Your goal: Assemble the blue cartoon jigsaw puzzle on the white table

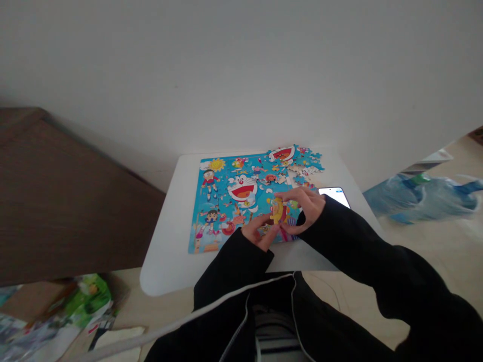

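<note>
A blue cartoon jigsaw puzzle board (196, 226) lies flat on a white table. Over its lower right part, my left hand (260, 231) and my right hand (305, 207) both grip a yellow puzzle piece (278, 211), which looks like a few joined pieces; the exact number is hard to make out. The left thumb and fingers pinch it from the lower left, while the right hand's fingers close on its top and right side. Loose puzzle pieces (309, 163) lie heaped at the board's upper right corner, some joined into a red-mouthed face.
A phone (335, 195) with a lit screen rests on the white table (160, 266), right of the board. A wall stands behind, with a brown wooden cabinet (75, 201) at left. Bags (88, 299) lie on the left floor, plastic-wrapped bottles (426, 196) on the right. A white cord (211, 307) crosses in front.
</note>
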A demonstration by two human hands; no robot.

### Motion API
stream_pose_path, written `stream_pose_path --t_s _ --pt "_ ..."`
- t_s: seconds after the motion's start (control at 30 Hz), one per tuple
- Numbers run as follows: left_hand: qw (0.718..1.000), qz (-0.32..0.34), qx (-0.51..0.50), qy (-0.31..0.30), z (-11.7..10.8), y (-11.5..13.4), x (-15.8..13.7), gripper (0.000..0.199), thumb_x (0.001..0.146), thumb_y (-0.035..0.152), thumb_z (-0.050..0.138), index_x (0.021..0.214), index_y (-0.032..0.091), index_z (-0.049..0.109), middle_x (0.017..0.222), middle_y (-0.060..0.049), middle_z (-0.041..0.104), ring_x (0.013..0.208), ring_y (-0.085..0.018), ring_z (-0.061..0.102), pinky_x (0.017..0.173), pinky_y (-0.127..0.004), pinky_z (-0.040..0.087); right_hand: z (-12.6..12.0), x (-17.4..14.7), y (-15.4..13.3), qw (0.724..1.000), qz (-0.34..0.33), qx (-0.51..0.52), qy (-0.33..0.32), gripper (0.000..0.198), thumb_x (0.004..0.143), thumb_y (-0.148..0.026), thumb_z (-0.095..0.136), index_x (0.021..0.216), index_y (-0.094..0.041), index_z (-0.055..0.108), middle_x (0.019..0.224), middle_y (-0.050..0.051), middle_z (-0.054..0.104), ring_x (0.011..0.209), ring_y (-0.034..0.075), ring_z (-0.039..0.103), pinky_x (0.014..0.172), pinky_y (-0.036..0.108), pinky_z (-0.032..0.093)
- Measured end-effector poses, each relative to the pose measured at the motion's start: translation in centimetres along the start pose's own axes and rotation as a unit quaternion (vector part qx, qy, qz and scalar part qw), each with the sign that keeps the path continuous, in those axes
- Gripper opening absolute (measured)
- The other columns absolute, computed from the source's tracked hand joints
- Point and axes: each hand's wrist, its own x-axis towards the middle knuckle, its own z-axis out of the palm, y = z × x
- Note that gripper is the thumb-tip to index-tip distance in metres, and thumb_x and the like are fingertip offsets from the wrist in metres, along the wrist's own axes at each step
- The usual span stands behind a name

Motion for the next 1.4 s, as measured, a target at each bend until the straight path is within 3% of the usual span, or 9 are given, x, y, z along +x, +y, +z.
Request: stream_pose_path --t_s 0.13,0.27,0.43,0.53,0.63,0.73,0.97,1.2,1.4 --pt "0.985 -0.105 -0.138 -0.002 -0.3 0.3 0.1 0.034 0.076 0.044 0.055 0.088 0.014 0.066 0.075 -0.005 0.068 0.067 -0.016 0.063 0.059 -0.025 0.051 0.6 -0.3 -0.8 0.997 0.014 0.08 0.018 0.049 0.061 -0.038 0.062 0.107 -0.023 0.052 0.102 0.007 0.063 0.088 0.02 0.06 0.067 0.031 0.053" --pt "0.975 -0.137 -0.172 0.013 -0.8 1.1 -0.2 0.034 0.073 0.045 0.058 0.084 0.015 0.068 0.07 -0.004 0.068 0.063 -0.015 0.064 0.059 -0.025 0.052 1.4 -0.8 -1.4 0.969 0.109 0.215 0.046 0.043 0.068 -0.037 0.06 0.109 -0.025 0.053 0.105 0.007 0.062 0.09 0.019 0.061 0.059 0.028 0.055" --pt "0.978 -0.126 -0.161 0.046 -1.0 1.0 -1.4 0.031 0.075 0.041 0.057 0.085 0.014 0.068 0.071 -0.005 0.069 0.063 -0.016 0.065 0.061 -0.026 0.054 3.5 -1.9 -1.8 0.905 0.229 0.354 0.056 0.032 0.07 -0.035 0.061 0.1 -0.023 0.056 0.091 0.006 0.067 0.067 0.016 0.065 0.046 0.025 0.052" --pt "0.988 -0.106 -0.102 0.054 -1.6 0.5 -2.7 0.027 0.077 0.036 0.055 0.087 0.014 0.068 0.075 -0.006 0.07 0.063 -0.017 0.065 0.061 -0.027 0.054 4.7 -2.7 -2.5 0.87 0.268 0.413 0.017 0.033 0.068 -0.036 0.063 0.098 -0.023 0.055 0.078 0.004 0.069 0.056 0.014 0.063 0.046 0.025 0.051" --pt "0.998 -0.046 -0.015 0.051 -2.9 0.0 -4.5 0.023 0.078 0.032 0.053 0.087 0.017 0.068 0.082 -0.006 0.07 0.071 -0.017 0.066 0.069 -0.028 0.054 5.8 -3.6 -3.8 0.839 0.301 0.453 -0.015 0.035 0.067 -0.036 0.064 0.097 -0.021 0.055 0.073 0.002 0.069 0.054 0.013 0.063 0.048 0.023 0.05" --pt "0.998 -0.002 0.053 0.038 -4.2 -0.5 -6.4 0.022 0.078 0.028 0.052 0.089 0.02 0.068 0.081 -0.005 0.069 0.075 -0.017 0.065 0.074 -0.028 0.053 6.9 -4.5 -5.1 0.821 0.305 0.482 -0.029 0.035 0.066 -0.034 0.065 0.097 -0.02 0.055 0.072 0.002 0.069 0.053 0.011 0.062 0.049 0.021 0.048" --pt "0.991 -0.024 0.132 0.014 -5.9 -1.3 -8.2 0.023 0.078 0.029 0.052 0.095 0.023 0.067 0.073 -0.001 0.068 0.059 -0.013 0.062 0.058 -0.023 0.052 8.4 -4.7 -6.1 0.819 0.3 0.488 -0.034 0.034 0.067 -0.036 0.063 0.096 -0.02 0.055 0.07 0.003 0.069 0.052 0.01 0.061 0.045 0.02 0.045" --pt "0.987 0.038 0.131 0.082 -6.5 -1.8 -7.6 0.024 0.077 0.022 0.054 0.098 0.02 0.064 0.075 0.0 0.069 0.066 -0.011 0.062 0.069 -0.024 0.052 8.3 -3.6 -4.2 0.847 0.318 0.423 0.047 0.036 0.067 -0.04 0.063 0.095 -0.02 0.056 0.068 0.004 0.069 0.054 0.014 0.063 0.05 0.024 0.049" --pt "0.981 0.075 0.152 0.091 -6.3 -2.5 -6.5 0.023 0.076 0.021 0.055 0.097 0.021 0.064 0.073 0.0 0.069 0.065 -0.012 0.062 0.066 -0.025 0.051 8.5 -2.9 -2.9 0.861 0.325 0.386 0.061 0.042 0.065 -0.047 0.062 0.095 -0.019 0.057 0.067 0.004 0.068 0.055 0.015 0.063 0.052 0.026 0.049"
